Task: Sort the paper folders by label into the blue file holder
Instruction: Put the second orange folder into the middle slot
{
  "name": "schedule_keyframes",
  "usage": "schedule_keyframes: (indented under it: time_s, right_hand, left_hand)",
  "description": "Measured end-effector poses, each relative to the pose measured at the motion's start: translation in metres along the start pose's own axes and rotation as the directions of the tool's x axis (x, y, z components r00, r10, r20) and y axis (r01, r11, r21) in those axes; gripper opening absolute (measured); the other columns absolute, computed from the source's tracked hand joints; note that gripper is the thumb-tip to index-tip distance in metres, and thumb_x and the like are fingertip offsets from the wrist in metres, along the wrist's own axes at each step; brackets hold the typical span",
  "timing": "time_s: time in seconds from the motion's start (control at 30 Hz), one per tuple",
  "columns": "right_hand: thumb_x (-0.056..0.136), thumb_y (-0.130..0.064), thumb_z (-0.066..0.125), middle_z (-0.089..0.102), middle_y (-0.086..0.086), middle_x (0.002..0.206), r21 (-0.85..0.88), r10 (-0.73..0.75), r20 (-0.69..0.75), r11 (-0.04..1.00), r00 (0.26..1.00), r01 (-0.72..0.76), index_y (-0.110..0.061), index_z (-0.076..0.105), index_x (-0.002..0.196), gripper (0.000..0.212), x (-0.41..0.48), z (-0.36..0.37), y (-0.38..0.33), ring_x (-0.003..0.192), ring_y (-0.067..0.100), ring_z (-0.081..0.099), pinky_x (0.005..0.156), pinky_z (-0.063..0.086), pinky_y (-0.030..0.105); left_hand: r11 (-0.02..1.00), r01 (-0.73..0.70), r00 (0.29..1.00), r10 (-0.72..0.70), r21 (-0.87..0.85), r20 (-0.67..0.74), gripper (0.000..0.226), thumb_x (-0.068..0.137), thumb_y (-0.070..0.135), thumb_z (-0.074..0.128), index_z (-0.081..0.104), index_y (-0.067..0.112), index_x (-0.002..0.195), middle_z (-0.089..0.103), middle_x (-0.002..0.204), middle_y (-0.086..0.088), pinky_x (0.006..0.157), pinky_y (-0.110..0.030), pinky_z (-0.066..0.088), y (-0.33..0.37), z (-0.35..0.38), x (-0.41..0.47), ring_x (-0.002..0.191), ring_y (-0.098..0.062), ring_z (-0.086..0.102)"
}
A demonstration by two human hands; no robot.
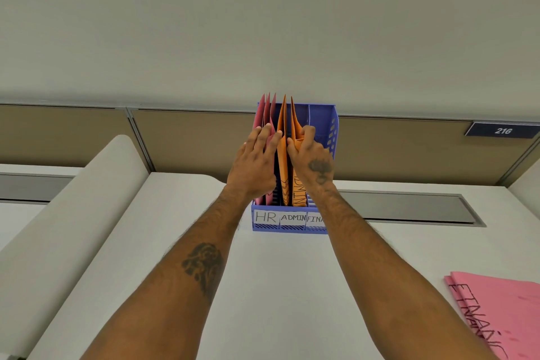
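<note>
The blue file holder [328, 120] stands at the back of the white desk, with front labels HR, ADMIN and a partly hidden FINA. Dark pink folders [266, 112] stand in the HR slot on the left. Orange folders [283, 126] stand in the middle ADMIN slot. My left hand [255, 164] lies flat, fingers spread, against the pink folders and the left orange folder. My right hand [311, 159] grips the top edge of the right orange folder [295, 123], marked ADMIN. The right slot looks empty. Pink folders [499, 310] marked FINANC lie at the desk's lower right.
A tan partition wall [190, 137] runs behind the desk, with a "216" plate [502, 130] at the right. A grey recessed cable tray [409, 207] sits right of the holder. A rounded white divider [73, 228] rises at the left.
</note>
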State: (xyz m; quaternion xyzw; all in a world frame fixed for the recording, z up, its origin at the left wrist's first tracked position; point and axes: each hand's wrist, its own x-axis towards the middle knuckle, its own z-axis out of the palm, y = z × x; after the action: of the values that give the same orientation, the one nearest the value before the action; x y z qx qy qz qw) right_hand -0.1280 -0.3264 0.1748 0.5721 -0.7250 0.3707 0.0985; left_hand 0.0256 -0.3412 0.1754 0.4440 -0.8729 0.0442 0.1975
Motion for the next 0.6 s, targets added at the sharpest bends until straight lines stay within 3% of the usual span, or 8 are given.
schedule_keyframes:
  time_s: [0.17, 0.3, 0.4, 0.6]
  right_hand:
    - [0.093, -0.064, 0.036, 0.068, 0.007, 0.105, 0.056, 0.064, 0.049, 0.996, 0.997, -0.067, -0.017, 0.039, 0.124, 0.056, 0.002, -0.01, -0.007, 0.086, 0.023, 0.069, 0.07, 0.059, 0.036]
    - [0.089, -0.071, 0.025, 0.063, 0.01, 0.119, 0.118, 0.092, 0.125, 0.987, 0.988, -0.107, -0.021, 0.031, 0.138, 0.07, -0.004, -0.019, -0.006, 0.099, 0.027, 0.066, 0.077, 0.059, 0.042]
    - [0.088, -0.073, 0.024, 0.053, 0.013, 0.133, 0.191, 0.101, 0.171, 0.973, 0.98, -0.133, -0.025, 0.018, 0.148, 0.077, -0.015, -0.028, -0.004, 0.105, 0.03, 0.063, 0.079, 0.058, 0.043]
    - [0.087, -0.073, 0.025, 0.034, 0.01, 0.152, 0.134, 0.036, 0.284, 0.988, 0.958, -0.077, -0.027, 0.004, 0.153, 0.083, -0.07, -0.042, 0.006, 0.132, 0.028, 0.044, 0.093, 0.051, 0.048]
  left_hand:
    - [0.998, 0.047, 0.998, -0.044, -0.044, 0.049, 0.099, 0.082, 0.025, 0.066, 0.001, 0.024, 0.157, -0.004, 0.166, -0.004, 0.121, -0.047, 0.005, 0.001, -0.007, 0.001, 0.152, -0.026, -0.011]
    - [0.996, 0.038, 0.993, -0.029, -0.076, 0.117, 0.1, 0.085, 0.029, 0.065, -0.005, 0.024, 0.157, -0.012, 0.166, -0.005, 0.121, -0.05, 0.004, 0.002, -0.017, -0.001, 0.152, -0.025, -0.016]
    - [0.997, 0.064, 0.994, -0.059, -0.044, 0.093, 0.098, 0.089, 0.032, 0.062, -0.008, 0.023, 0.157, -0.014, 0.165, -0.008, 0.122, -0.054, 0.004, 0.006, -0.021, -0.013, 0.151, -0.027, -0.019]
    - [0.998, 0.056, 0.993, -0.059, 0.029, 0.101, 0.099, 0.091, 0.045, 0.057, -0.015, 0.023, 0.156, -0.019, 0.164, -0.011, 0.122, -0.054, 0.0, 0.009, -0.02, -0.06, 0.15, -0.03, -0.021]
